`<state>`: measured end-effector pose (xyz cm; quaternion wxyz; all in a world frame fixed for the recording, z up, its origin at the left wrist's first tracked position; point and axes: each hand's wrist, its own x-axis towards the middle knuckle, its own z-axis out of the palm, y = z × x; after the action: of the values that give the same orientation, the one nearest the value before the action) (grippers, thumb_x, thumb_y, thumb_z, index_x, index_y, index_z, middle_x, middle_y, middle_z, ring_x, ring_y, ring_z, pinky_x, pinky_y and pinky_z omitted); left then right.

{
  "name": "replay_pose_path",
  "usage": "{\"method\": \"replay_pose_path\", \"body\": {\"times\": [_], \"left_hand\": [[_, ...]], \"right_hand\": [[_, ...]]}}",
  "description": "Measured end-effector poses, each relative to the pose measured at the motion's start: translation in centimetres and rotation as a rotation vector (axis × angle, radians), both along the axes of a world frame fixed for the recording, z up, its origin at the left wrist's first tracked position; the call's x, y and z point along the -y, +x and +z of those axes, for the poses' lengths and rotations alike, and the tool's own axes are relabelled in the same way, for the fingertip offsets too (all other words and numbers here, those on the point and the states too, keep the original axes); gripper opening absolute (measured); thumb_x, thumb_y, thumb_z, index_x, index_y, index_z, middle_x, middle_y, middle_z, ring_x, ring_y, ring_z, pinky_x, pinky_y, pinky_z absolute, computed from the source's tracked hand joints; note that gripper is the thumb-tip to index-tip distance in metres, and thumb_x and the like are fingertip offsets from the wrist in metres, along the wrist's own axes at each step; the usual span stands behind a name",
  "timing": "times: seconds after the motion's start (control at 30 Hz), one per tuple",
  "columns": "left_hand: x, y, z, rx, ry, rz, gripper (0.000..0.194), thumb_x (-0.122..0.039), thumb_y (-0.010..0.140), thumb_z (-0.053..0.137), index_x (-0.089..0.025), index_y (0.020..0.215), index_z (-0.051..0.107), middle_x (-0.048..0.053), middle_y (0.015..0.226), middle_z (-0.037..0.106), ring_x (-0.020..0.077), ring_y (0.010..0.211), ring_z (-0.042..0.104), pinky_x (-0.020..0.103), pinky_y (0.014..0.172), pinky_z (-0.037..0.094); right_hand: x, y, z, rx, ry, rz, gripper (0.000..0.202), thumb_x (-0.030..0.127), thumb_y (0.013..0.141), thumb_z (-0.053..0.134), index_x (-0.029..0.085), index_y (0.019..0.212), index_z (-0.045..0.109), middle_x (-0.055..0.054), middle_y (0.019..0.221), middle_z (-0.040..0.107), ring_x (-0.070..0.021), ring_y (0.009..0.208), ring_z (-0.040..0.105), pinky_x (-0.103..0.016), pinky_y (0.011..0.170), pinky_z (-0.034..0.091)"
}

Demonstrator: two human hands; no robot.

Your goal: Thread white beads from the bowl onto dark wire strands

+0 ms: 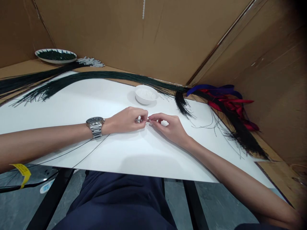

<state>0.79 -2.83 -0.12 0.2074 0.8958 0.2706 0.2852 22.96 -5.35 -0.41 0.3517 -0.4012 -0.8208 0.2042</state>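
Two pinches: person's left hand (130,119) and right hand (171,126) grip small thin piece (148,120). White bowl (145,101) stands just beyond, dark strands (107,75) behind it, red ribbon (236,109) at right.

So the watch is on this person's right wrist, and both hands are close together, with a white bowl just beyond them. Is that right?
Not quite. The head view shows the watch on the left wrist. The left hand and right hand are indeed close together, with the white bowl just beyond them.
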Motion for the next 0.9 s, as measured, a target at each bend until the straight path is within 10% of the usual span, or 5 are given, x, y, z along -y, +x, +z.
{"method": "replay_pose_path", "body": {"times": [0.9], "left_hand": [[0.05, -0.07, -0.12, -0.008, 0.029, -0.023, 0.007, -0.013, 0.082, 0.055, -0.017, 0.078, 0.059, -0.004, 0.069, 0.058, 0.0097, 0.061, 0.047, 0.023, 0.059, 0.035]], "right_hand": [[-0.39, 0.3, -0.93, 0.143, 0.205, 0.082, 0.01, 0.016, 0.093, 0.057, 0.019, 0.095, 0.067, -0.005, 0.084, 0.07, -0.0157, 0.071, 0.062, -0.029, 0.065, 0.05]]}}
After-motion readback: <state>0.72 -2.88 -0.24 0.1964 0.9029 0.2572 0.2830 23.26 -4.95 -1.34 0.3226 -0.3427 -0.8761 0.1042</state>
